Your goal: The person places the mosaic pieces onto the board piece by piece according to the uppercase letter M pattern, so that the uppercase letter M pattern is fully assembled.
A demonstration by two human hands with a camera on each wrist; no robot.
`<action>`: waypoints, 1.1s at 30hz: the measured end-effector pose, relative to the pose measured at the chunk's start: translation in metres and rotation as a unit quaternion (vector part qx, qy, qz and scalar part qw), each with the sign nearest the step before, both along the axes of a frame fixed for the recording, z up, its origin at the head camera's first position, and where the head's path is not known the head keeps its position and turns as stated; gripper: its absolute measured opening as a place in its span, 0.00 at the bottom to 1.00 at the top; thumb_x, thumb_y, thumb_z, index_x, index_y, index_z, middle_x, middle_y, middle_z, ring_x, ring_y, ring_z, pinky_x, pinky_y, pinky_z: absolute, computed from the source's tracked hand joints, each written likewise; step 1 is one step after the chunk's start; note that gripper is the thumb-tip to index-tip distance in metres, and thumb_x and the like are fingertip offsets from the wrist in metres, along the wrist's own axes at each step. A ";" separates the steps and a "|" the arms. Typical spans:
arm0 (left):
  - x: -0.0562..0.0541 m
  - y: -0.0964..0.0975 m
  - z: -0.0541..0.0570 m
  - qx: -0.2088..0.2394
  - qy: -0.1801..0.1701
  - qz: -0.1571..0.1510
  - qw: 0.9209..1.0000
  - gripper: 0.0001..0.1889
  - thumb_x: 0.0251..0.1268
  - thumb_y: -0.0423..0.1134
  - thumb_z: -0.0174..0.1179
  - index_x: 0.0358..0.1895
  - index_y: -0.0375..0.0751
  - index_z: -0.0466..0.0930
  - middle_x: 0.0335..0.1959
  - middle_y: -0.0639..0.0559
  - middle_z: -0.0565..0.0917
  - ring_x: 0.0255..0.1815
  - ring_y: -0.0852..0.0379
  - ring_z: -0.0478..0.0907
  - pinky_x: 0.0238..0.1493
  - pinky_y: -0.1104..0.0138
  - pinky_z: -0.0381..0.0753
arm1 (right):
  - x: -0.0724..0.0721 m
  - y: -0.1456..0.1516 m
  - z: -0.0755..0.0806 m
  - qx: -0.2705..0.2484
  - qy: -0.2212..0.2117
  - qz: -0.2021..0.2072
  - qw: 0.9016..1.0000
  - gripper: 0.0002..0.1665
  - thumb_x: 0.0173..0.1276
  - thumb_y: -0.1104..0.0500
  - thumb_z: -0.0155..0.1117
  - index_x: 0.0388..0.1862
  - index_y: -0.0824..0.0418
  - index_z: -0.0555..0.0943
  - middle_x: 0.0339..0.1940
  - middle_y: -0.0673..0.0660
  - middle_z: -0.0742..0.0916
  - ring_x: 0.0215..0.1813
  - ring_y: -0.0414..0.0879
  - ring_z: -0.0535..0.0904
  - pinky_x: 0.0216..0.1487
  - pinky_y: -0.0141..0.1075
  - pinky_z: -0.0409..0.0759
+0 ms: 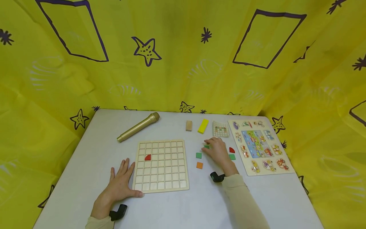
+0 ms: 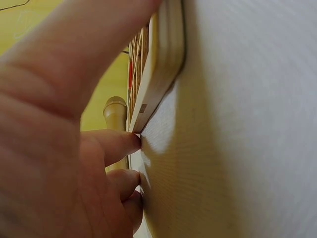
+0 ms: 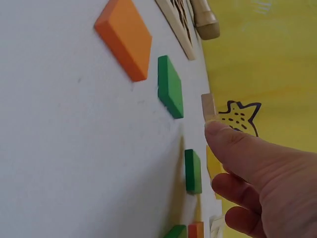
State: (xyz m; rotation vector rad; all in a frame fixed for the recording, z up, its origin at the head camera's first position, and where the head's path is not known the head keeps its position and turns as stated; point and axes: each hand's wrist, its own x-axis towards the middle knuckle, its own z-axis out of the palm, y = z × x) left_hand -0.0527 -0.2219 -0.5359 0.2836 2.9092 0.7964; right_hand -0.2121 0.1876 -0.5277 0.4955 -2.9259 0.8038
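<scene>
A wooden grid board (image 1: 171,190) lies on the white table with one red quarter-circle piece (image 1: 147,157) in a cell. Along its left edge my left hand (image 1: 120,186) is spread, the thumb at the near left corner. The left wrist view shows fingertips (image 2: 131,142) against the board's side. Over a green square tile (image 3: 193,171) hovers my right hand (image 1: 219,154), thumb and fingers apart, gripping nothing. Closer to the board lie another green tile (image 1: 198,155) and an orange tile (image 1: 199,165). Right of the hand are a red quarter-circle (image 1: 232,150) and a green tile (image 1: 232,157).
A gold toy microphone (image 1: 138,127) lies behind the board. Farther back right are a plain wooden block (image 1: 189,125), a yellow block (image 1: 203,126) and a pattern card (image 1: 220,129). A picture puzzle board (image 1: 274,165) lies at the right edge. Yellow curtain (image 1: 177,79) surrounds the table.
</scene>
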 end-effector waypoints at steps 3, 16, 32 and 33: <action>0.000 0.000 -0.001 0.001 0.002 -0.001 1.000 0.71 0.28 0.73 0.72 0.73 0.25 0.55 0.75 0.26 0.45 0.75 0.31 0.38 0.63 0.32 0.28 | 0.001 0.006 -0.004 0.004 0.003 -0.004 1.000 0.23 0.58 0.52 0.75 0.49 0.64 0.86 0.46 0.59 0.85 0.45 0.55 0.73 0.45 0.49 0.69; -0.001 -0.001 -0.003 -0.008 -0.006 0.002 1.000 0.71 0.27 0.75 0.71 0.73 0.26 0.55 0.76 0.27 0.44 0.76 0.32 0.37 0.63 0.32 0.28 | 0.000 0.016 -0.017 0.015 0.002 -0.007 1.000 0.19 0.58 0.51 0.76 0.45 0.60 0.87 0.43 0.56 0.82 0.43 0.52 0.71 0.38 0.44 0.64; 0.000 0.000 0.001 -0.006 0.000 0.002 1.000 0.71 0.27 0.74 0.72 0.73 0.26 0.55 0.75 0.27 0.45 0.75 0.31 0.38 0.63 0.31 0.29 | 0.000 0.012 -0.015 0.011 0.015 0.003 1.000 0.16 0.60 0.53 0.75 0.43 0.60 0.87 0.44 0.56 0.85 0.44 0.53 0.72 0.43 0.47 0.66; 0.000 0.000 0.001 -0.005 -0.002 0.002 1.000 0.71 0.27 0.74 0.72 0.73 0.26 0.55 0.75 0.27 0.45 0.75 0.31 0.38 0.63 0.31 0.29 | 0.000 0.011 -0.014 0.009 0.016 0.006 1.000 0.16 0.60 0.53 0.74 0.43 0.60 0.86 0.44 0.56 0.85 0.44 0.53 0.73 0.44 0.48 0.67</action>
